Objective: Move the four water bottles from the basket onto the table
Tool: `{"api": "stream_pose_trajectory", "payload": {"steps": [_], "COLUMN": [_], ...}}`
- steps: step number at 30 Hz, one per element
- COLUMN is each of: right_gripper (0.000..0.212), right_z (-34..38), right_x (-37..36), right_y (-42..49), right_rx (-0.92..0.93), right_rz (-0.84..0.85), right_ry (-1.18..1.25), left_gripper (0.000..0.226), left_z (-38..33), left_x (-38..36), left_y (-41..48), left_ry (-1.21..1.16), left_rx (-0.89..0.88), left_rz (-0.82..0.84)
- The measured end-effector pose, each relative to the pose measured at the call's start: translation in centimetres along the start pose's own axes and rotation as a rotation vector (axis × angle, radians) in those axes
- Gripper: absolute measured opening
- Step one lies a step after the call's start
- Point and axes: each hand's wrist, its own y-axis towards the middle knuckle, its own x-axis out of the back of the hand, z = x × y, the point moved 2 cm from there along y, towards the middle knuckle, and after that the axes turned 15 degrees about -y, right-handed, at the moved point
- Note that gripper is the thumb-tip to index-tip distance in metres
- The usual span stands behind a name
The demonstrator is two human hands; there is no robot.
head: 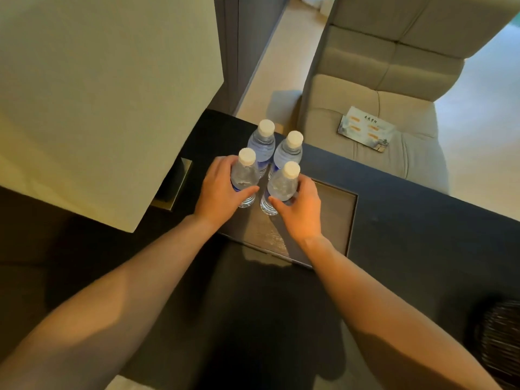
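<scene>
Four upright bottles clustered on the surface [394, 192]: left hand [222, 190] fingers clamped on near-left bottle [244, 178], right hand [301, 209] fingers clamped on near-right bottle [281, 184].

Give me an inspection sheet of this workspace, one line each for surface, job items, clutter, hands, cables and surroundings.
Surface: dark table with a grey inset panel.
Job's things: four white-capped water bottles upright in a tight cluster; near left bottle, near right bottle, far left bottle, far right bottle.
Clutter: nothing seen on the table besides a lamp base under a large shade.
Hands: left hand wrapped round the near left bottle; right hand round the near right one.
Cables: nothing seen.
Surroundings: beige padded chair with a printed card on its seat; dark woven object, possibly the basket.
</scene>
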Motion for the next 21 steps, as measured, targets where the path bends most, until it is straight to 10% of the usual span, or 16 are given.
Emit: {"api": "stream_pose_trajectory", "payload": {"steps": [21], "right_gripper": [0.078], "right_z": [-1.3], "right_x": [-0.8], "right_y": [-1.1], "right_rx": [-0.044], "right_rz": [0.016], "right_ry": [0.022], "left_gripper": [0.092], "left_z": [-0.2], "left_x": [-1.1], "left_y": [-0.6], "left_ry": [0.061], "left_rx": [0.064], "left_rz": [0.038]}}
